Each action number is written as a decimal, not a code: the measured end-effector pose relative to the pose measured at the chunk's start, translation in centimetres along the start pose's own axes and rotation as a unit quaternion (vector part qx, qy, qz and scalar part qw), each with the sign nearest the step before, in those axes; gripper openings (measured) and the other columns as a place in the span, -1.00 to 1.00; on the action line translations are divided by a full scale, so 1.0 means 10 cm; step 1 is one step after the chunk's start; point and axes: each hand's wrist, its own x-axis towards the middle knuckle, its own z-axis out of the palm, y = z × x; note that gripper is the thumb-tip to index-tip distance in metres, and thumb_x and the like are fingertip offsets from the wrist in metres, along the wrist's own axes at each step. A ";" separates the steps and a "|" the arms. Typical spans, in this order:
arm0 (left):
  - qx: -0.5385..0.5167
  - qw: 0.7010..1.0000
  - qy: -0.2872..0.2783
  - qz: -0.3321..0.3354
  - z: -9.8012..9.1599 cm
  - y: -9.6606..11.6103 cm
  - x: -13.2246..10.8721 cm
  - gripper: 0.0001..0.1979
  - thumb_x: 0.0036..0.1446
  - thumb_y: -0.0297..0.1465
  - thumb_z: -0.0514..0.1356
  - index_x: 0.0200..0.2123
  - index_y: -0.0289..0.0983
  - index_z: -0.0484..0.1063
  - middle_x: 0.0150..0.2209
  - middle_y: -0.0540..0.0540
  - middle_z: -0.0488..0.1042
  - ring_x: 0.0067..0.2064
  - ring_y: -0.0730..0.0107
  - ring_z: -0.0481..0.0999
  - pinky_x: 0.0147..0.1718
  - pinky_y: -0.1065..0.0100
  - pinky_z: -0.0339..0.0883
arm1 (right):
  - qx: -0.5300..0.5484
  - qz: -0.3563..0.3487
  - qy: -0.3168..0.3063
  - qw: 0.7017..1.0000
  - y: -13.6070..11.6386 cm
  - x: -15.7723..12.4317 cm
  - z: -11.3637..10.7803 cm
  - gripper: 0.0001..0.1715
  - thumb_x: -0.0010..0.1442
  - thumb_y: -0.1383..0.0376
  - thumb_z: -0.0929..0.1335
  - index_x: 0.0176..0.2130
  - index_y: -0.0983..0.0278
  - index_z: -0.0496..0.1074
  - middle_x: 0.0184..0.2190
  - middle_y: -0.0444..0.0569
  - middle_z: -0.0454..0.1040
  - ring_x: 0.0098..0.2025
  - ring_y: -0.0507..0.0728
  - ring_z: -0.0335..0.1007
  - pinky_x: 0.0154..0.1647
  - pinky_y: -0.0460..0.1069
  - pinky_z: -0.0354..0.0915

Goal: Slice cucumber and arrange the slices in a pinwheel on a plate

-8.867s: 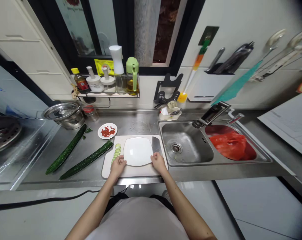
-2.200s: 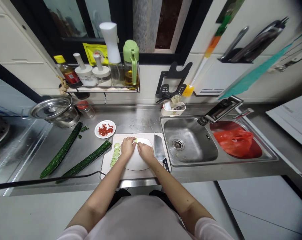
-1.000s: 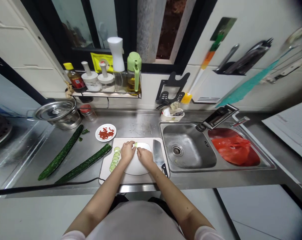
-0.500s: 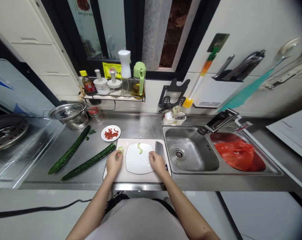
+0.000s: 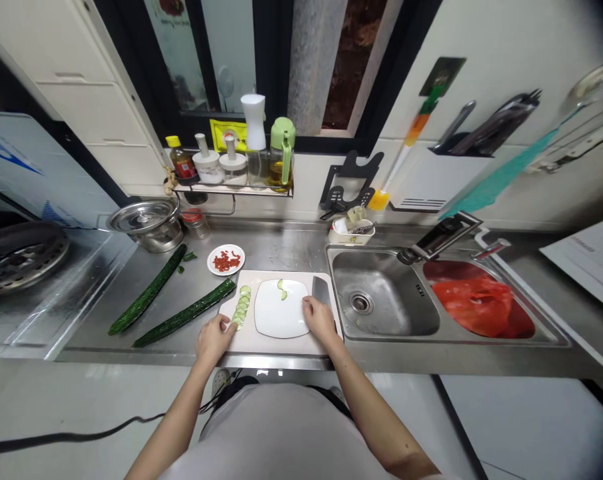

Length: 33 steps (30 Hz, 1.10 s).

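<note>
A square white plate (image 5: pixel 281 313) lies on a pale cutting board (image 5: pixel 276 345), with a couple of cucumber slices (image 5: pixel 282 289) near its top edge. Along the board's left side runs a row of overlapping cucumber slices (image 5: pixel 242 308). My left hand (image 5: pixel 215 339) is at the lower end of that row, fingertips at the lowest slices; whether it grips one is too small to tell. My right hand (image 5: pixel 321 320) is closed at the plate's right edge, its fingertips together on or beside the rim. Behind it a knife (image 5: pixel 321 291) lies on the board.
Two whole cucumbers (image 5: pixel 184 313) lie left of the board. A small plate of chopped red pieces (image 5: pixel 226 260) sits behind it. A lidded steel pot (image 5: pixel 148 225) stands farther left. On the right is a double sink (image 5: pixel 386 293) with a red bag (image 5: pixel 474 305).
My left hand has moved left and down from over the cucumber slices, uncovering the row. My right hand stays by the plate's right edge. The camera view has shifted slightly.
</note>
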 end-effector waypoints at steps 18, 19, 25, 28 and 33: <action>-0.015 0.999 0.027 -0.011 0.10 0.06 -0.06 -0.83 0.06 -0.23 0.19 -0.32 -0.18 0.41 -0.29 -0.05 0.52 -0.23 0.26 0.47 -0.37 0.39 0.17 | 0.028 0.000 -0.010 1.000 0.02 -0.08 0.04 -0.59 0.31 0.21 0.15 -0.04 0.22 0.47 -0.30 -0.02 0.58 -0.21 0.14 0.47 -0.23 -0.08 0.17; -0.027 0.999 0.033 -0.008 0.11 0.06 -0.05 -0.86 0.05 -0.25 0.19 -0.34 -0.18 0.41 -0.30 -0.04 0.52 -0.23 0.27 0.47 -0.37 0.40 0.17 | 0.030 0.000 -0.011 0.999 0.03 -0.08 0.05 -0.59 0.31 0.20 0.15 -0.05 0.23 0.48 -0.31 -0.02 0.57 -0.22 0.14 0.47 -0.24 -0.08 0.17; -0.269 0.962 0.048 0.008 0.15 0.14 0.04 -0.79 -0.04 -0.23 0.24 -0.40 -0.24 0.39 -0.48 0.02 0.45 -0.42 0.43 0.41 -0.39 0.43 0.21 | 0.070 -0.008 -0.002 0.997 0.02 -0.09 0.03 -0.58 0.28 0.18 0.16 -0.07 0.24 0.49 -0.39 -0.03 0.55 -0.30 0.13 0.45 -0.29 -0.07 0.18; -0.438 0.898 0.012 0.028 0.04 0.35 0.11 -0.63 -0.19 -0.13 0.33 -0.42 -0.28 0.38 -0.53 0.04 0.39 -0.48 0.49 0.36 -0.43 0.45 0.21 | 0.124 -0.042 0.011 0.991 -0.10 -0.04 -0.03 -0.60 0.24 0.15 0.19 -0.14 0.25 0.50 -0.50 -0.07 0.48 -0.39 0.11 0.40 -0.35 -0.07 0.17; -0.560 0.824 -0.042 0.074 -0.23 0.85 0.17 -0.59 -0.31 -0.19 0.42 -0.44 -0.31 0.41 -0.53 0.03 0.42 -0.48 0.54 0.37 -0.44 0.48 0.20 | 0.290 -0.134 0.042 0.947 -0.52 0.11 -0.22 -0.69 0.16 0.12 0.29 -0.20 0.24 0.48 -0.43 -0.09 0.48 -0.40 0.07 0.36 -0.33 -0.06 0.24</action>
